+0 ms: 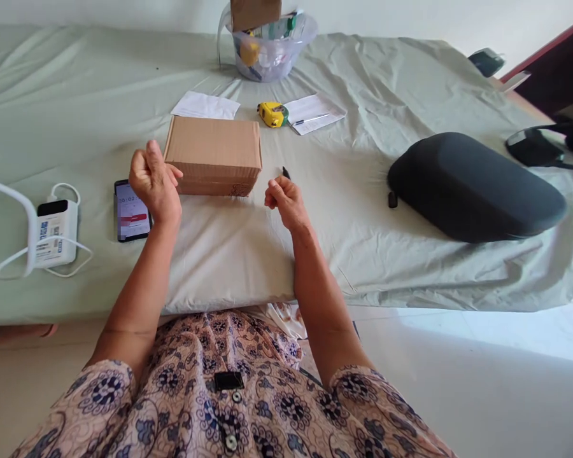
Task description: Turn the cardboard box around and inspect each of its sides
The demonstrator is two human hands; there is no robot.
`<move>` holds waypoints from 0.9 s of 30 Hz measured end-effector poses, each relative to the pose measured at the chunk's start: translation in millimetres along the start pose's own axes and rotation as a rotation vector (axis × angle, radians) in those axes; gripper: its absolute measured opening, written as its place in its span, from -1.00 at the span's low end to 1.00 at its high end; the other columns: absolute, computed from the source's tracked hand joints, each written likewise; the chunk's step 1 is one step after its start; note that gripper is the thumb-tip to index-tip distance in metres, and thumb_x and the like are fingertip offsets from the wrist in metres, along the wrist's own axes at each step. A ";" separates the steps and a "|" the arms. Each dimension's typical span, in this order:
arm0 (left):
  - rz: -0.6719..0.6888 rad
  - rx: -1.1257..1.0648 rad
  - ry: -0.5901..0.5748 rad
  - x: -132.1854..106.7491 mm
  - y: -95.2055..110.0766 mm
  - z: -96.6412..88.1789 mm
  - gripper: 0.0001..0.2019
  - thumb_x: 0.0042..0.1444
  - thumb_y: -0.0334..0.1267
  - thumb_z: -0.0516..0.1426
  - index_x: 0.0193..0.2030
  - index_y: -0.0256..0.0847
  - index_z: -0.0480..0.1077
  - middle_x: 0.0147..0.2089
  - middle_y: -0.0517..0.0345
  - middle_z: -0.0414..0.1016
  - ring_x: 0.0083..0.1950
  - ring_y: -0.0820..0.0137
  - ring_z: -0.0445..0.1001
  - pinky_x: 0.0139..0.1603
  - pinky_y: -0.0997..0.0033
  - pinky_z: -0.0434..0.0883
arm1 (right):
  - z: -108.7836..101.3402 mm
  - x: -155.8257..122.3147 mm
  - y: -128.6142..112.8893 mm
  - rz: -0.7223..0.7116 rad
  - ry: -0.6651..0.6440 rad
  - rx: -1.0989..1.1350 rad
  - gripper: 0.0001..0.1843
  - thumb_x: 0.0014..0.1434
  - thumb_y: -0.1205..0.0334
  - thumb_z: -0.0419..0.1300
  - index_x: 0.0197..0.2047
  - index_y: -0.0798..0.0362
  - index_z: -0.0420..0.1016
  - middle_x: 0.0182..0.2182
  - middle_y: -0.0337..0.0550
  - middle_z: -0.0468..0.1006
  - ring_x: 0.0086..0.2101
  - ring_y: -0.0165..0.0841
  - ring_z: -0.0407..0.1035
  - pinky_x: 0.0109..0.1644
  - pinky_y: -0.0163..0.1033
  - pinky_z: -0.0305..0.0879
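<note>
A closed brown cardboard box (214, 143) lies on the cloth-covered table between my two hands. My left hand (155, 181) is raised at the box's left end, thumb up and fingers curled, with nothing visible in it. To the right of the box, my right hand (287, 202) is closed with its fingers bent in. A small dark pointed piece (285, 172) shows just beyond its knuckles; whether the hand holds it or it lies on the cloth I cannot tell. Partly behind my left hand is a phone (134, 213) with a lit screen showing a timer.
A white device with cables (57, 238) lies at the left. Behind the box are folded papers (205, 105), a yellow tape measure (272, 114) and a pen (310, 119). A filled plastic basket (267, 63) stands at the back. A dark grey case (477, 187) lies right.
</note>
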State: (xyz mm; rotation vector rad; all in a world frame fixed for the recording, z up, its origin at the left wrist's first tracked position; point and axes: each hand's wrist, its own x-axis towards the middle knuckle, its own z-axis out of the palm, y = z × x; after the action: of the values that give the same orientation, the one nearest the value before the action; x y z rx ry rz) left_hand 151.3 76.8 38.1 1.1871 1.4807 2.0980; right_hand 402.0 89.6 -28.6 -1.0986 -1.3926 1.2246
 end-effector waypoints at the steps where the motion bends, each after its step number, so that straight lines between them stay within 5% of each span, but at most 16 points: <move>1: 0.025 0.063 0.062 1.7 -12.3 -1.4 -0.63 0.47 -0.05 0.01 -0.33 -0.23 0.18 -0.49 0.35 0.23 -0.29 0.65 0.41 -0.09 0.34 0.30 | -0.7 1.4 3.4 0.003 0.042 0.003 -0.42 0.18 -0.40 0.18 -0.38 -0.03 0.24 -0.51 -0.30 0.35 -0.48 -0.50 0.24 -0.41 -0.37 0.22; 3: 0.046 0.162 0.085 1.0 -34.9 -4.9 -0.62 0.31 0.13 0.13 -0.09 -0.17 0.27 -0.13 0.16 0.47 0.03 0.40 0.50 0.14 0.22 0.39 | -1.8 4.2 11.7 -0.014 0.124 -0.011 -0.48 0.21 -0.36 0.16 -0.26 -0.04 0.32 -0.42 -0.27 0.42 -0.43 -0.50 0.32 -0.39 -0.37 0.27; 6: 0.092 0.306 -0.107 -6.2 -58.8 -8.1 -0.31 0.20 0.36 0.09 0.28 -0.06 0.17 0.37 -0.06 0.28 0.43 0.20 0.28 0.46 0.10 0.23 | -0.9 7.1 23.2 -0.168 0.263 -0.107 -0.45 0.22 -0.34 0.15 0.08 -0.13 0.37 -0.16 -0.20 0.51 -0.28 -0.44 0.44 -0.27 -0.31 0.41; 9: 0.154 0.375 -0.279 -15.8 -68.0 -5.2 -0.13 0.13 0.48 0.02 0.39 -0.07 0.11 0.48 -0.08 0.14 0.56 0.12 0.07 0.57 0.02 0.07 | 4.7 8.2 27.4 -0.318 0.295 -0.288 -0.22 0.23 -0.36 0.12 0.40 -0.27 0.11 0.22 -0.05 0.39 0.01 -0.27 0.46 -0.04 -0.09 0.52; 12: 0.175 0.382 -0.334 -25.4 -66.1 -0.8 -0.15 0.14 0.50 0.00 0.37 -0.07 0.16 0.41 -0.07 0.21 0.53 0.14 0.12 0.56 -0.03 0.07 | 13.7 7.1 24.8 -0.379 0.213 -0.425 -0.07 0.21 -0.43 0.09 0.51 -0.29 -0.10 0.43 0.02 0.13 0.27 -0.08 0.30 0.11 0.11 0.49; 15: 0.208 0.403 -0.311 -34.3 -59.6 -0.5 -0.24 0.19 0.44 0.00 0.28 -0.11 0.24 0.29 -0.13 0.31 0.40 0.16 0.26 0.49 -0.02 0.19 | 23.1 2.7 21.0 -0.415 0.197 -0.505 -0.12 0.20 -0.45 0.10 0.44 -0.23 0.08 0.41 0.05 0.15 0.36 -0.03 0.16 0.16 0.16 0.47; 18: 0.227 0.441 -0.272 -43.3 -54.1 -2.0 -0.26 0.15 0.44 0.05 0.17 -0.17 0.26 0.21 -0.17 0.33 0.34 0.13 0.32 0.44 -0.01 0.26 | 32.3 -4.5 19.5 -0.426 0.320 -0.525 -0.26 0.18 -0.42 0.16 0.25 -0.15 0.29 0.28 0.06 0.23 0.31 -0.05 0.20 0.16 0.18 0.47; 27: 0.194 0.473 -0.205 -61.9 -57.1 5.5 -0.12 -0.14 0.51 0.23 0.06 -0.19 0.22 0.27 -0.30 0.22 0.39 0.00 0.24 0.46 -0.10 0.21 | 54.5 -9.6 15.9 -0.385 0.561 -0.638 -0.29 0.01 -0.45 0.30 -0.08 -0.04 0.26 -0.01 0.06 0.31 0.15 -0.01 0.29 0.17 0.36 0.40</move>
State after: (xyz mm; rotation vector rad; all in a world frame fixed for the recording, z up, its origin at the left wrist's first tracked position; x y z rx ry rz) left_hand 181.7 63.4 -39.5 1.7174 1.8840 1.7129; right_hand 350.2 73.8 -48.1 -1.3749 -1.4729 0.1499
